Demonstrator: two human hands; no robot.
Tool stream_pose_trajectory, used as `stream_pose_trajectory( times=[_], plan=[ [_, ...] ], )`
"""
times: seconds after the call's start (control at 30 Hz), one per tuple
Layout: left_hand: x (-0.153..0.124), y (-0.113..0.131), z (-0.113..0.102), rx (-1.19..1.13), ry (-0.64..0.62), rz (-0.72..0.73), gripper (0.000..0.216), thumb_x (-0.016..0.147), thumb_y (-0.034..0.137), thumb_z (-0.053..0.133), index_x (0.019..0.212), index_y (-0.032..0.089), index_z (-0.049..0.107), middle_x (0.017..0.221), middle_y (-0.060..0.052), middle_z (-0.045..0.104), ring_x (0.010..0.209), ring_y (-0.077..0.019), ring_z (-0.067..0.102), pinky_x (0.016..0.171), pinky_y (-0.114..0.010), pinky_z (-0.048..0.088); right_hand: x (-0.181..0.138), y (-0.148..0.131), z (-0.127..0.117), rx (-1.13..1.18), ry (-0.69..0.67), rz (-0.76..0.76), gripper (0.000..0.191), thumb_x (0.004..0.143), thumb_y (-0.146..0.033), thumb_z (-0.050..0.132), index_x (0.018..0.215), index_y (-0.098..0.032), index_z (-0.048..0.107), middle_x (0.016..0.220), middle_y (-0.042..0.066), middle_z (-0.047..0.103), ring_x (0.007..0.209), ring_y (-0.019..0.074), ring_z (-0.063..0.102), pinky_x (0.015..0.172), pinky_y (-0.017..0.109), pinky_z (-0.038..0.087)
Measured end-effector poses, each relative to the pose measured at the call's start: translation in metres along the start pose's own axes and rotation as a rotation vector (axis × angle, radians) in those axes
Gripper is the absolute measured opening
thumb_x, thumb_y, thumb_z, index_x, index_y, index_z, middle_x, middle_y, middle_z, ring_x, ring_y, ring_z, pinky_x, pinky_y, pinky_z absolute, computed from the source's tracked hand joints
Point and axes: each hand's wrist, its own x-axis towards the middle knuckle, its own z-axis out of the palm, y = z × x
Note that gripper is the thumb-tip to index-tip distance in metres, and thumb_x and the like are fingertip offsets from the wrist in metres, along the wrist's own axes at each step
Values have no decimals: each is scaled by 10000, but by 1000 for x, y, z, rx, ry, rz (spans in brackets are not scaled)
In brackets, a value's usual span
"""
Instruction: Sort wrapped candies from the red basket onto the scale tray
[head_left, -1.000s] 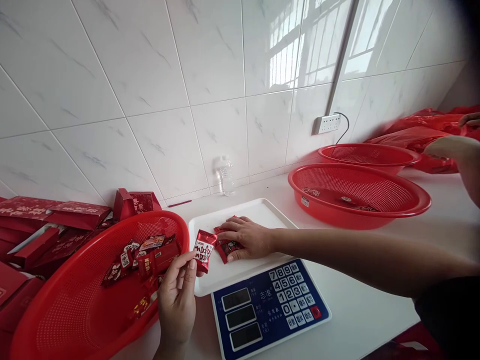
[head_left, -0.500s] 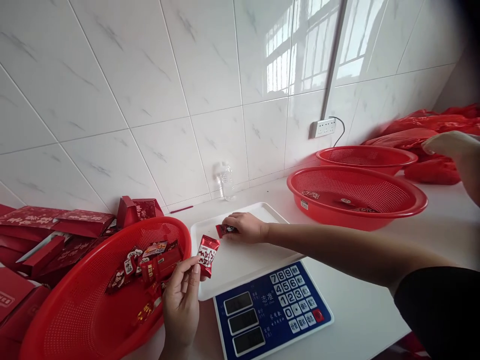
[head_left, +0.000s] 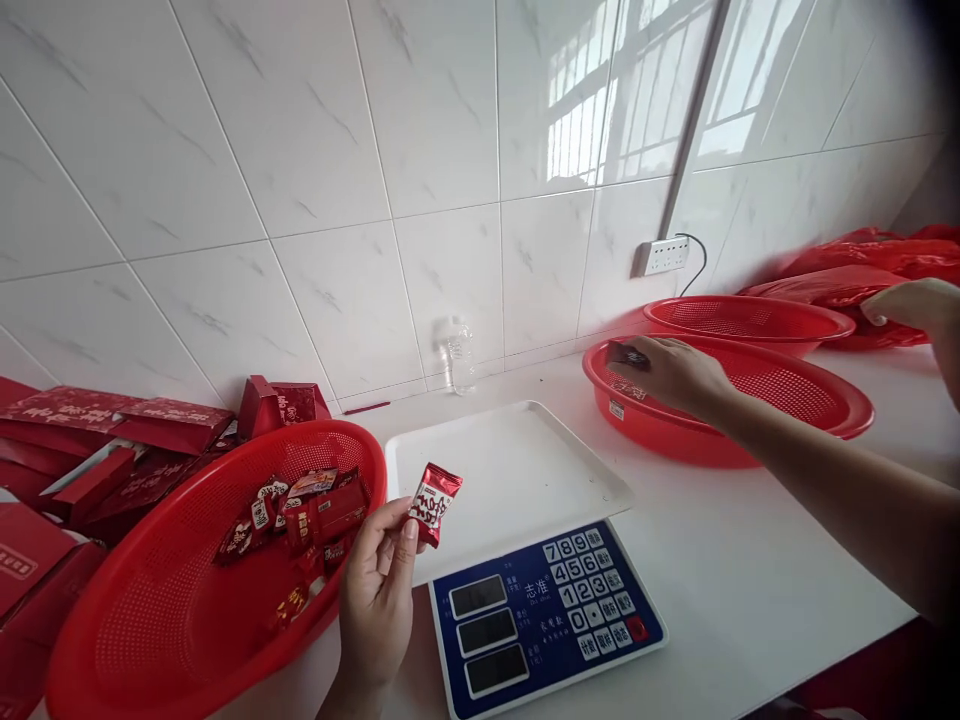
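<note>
My left hand (head_left: 379, 590) pinches a small red candy packet (head_left: 433, 503) just over the near left corner of the scale's white tray (head_left: 510, 470). My right hand (head_left: 675, 375) is stretched out to the right, over the rim of a red mesh basket (head_left: 795, 400), with its fingers closed on a dark red packet (head_left: 626, 355). The white tray is bare. Beside my left hand, another red basket (head_left: 150, 620) holds several red candy packets (head_left: 300, 515).
The scale's blue keypad and displays (head_left: 540, 620) face me. A second red basket (head_left: 746, 318) and red plastic bags (head_left: 862, 270) lie at the far right, where another person's hand (head_left: 911, 305) reaches in. Red boxes (head_left: 97, 440) are stacked at the left. A clear bottle (head_left: 459, 355) stands by the wall.
My right hand has lifted the packets off the white tray and swung right to the red basket. My left hand has barely moved, still pinching its packet.
</note>
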Motion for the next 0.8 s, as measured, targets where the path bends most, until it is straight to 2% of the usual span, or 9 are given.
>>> stream_pose_trajectory(
  times=[0.13, 0.23, 0.33, 0.4, 0.47, 0.53, 0.57, 0.67, 0.8],
  plan=[
    [-2, 3, 2, -5, -34, 66, 167, 883, 337, 687, 1007, 230, 722, 903, -34, 767, 760, -123, 727, 711, -181, 601, -4, 25, -4, 17, 4, 35, 495, 675, -686, 753, 606, -224, 590, 512, 34, 553, 403, 135, 494, 352, 241, 216],
    [-3, 3, 3, 4, -42, 82, 175, 884, 330, 688, 1025, 231, 721, 929, -42, 770, 797, -141, 745, 739, -203, 611, -2, 9, 0, 69, -7, 43, 459, 726, -651, 739, 680, -202, 656, 650, 105, 657, 609, 245, 663, 397, 267, 357],
    [-4, 3, 3, 19, -41, 68, 207, 867, 354, 705, 1028, 224, 722, 932, -55, 768, 804, -160, 750, 744, -225, 619, -8, -44, 5, 178, -87, 11, 417, 857, -576, 643, 963, -182, 727, 971, 164, 737, 873, 304, 707, 573, 358, 541],
    [-6, 5, 3, 16, -54, 35, 229, 858, 377, 714, 1028, 223, 720, 918, -54, 762, 800, -162, 747, 735, -229, 619, -20, -93, 6, 293, -224, -43, 397, 927, -517, 581, 1122, -194, 705, 1013, 122, 756, 831, 237, 721, 640, 354, 580],
    [-7, 10, 4, -1, -73, -11, 254, 851, 400, 720, 1037, 227, 710, 899, -46, 752, 785, -155, 738, 731, -231, 617, -37, -143, 5, 456, -403, -141, 399, 937, -562, 548, 1073, -231, 724, 920, 43, 770, 760, 162, 711, 636, 275, 576],
    [-10, 19, 6, -17, -98, -60, 280, 849, 424, 719, 1051, 232, 694, 900, -42, 744, 780, -153, 729, 716, -233, 614, -53, -185, 4, 833, -729, -184, 454, 917, -592, 573, 1036, -177, 713, 915, 57, 750, 785, 163, 678, 664, 273, 551],
    [-11, 24, 7, -22, -106, -79, 295, 850, 437, 716, 1061, 234, 685, 914, -43, 741, 796, -157, 726, 716, -237, 611, -59, -200, 3, 924, -790, -158, 466, 902, -607, 587, 927, -157, 706, 815, 43, 720, 709, 148, 637, 620, 263, 519],
    [-15, 43, 12, -68, -127, -142, 372, 854, 473, 704, 1144, 248, 644, 951, -36, 726, 817, -160, 706, 740, -258, 597, -69, -226, 2, 1096, -822, -54, 462, 907, -595, 594, 770, -155, 632, 663, -6, 608, 595, 113, 526, 550, 238, 439],
    [-15, 57, 16, -176, -165, -262, 437, 843, 477, 723, 1197, 267, 577, 907, 4, 699, 695, -104, 640, 709, -239, 559, -70, -234, 0, 1294, -828, -48, 428, 945, -563, 557, 774, -174, 604, 725, 6, 632, 651, 123, 556, 622, 244, 450]
  ],
)
